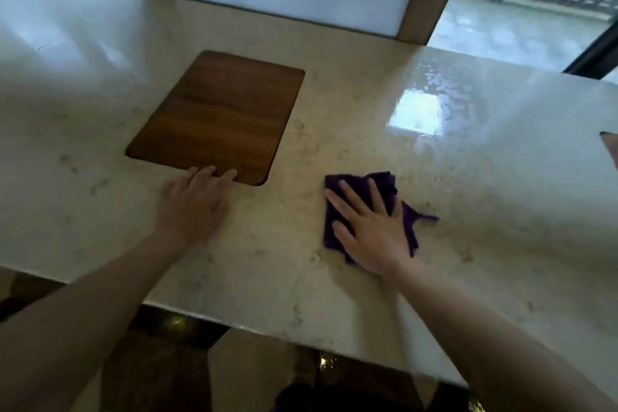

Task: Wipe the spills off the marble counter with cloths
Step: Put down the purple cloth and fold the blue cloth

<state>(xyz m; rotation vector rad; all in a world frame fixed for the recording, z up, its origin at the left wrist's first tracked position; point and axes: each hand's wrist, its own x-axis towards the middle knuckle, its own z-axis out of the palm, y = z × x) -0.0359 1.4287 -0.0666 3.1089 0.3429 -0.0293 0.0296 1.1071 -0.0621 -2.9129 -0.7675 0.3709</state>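
Purple cloth (357, 211) under flat right hand (371, 231), near counter (501, 211) front edge.

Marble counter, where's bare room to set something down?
Bare marble counter lies left of the wooden board, and between board and purple cloth. Near edge is taken: left hand at the board, right hand flat on cloth.

Glossy marble counter (368, 104) (wet sheen), matt wood board (220, 114)

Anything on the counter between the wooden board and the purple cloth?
Nothing; in the head view only bare marble counter separates the wooden board from the purple cloth under the right hand.
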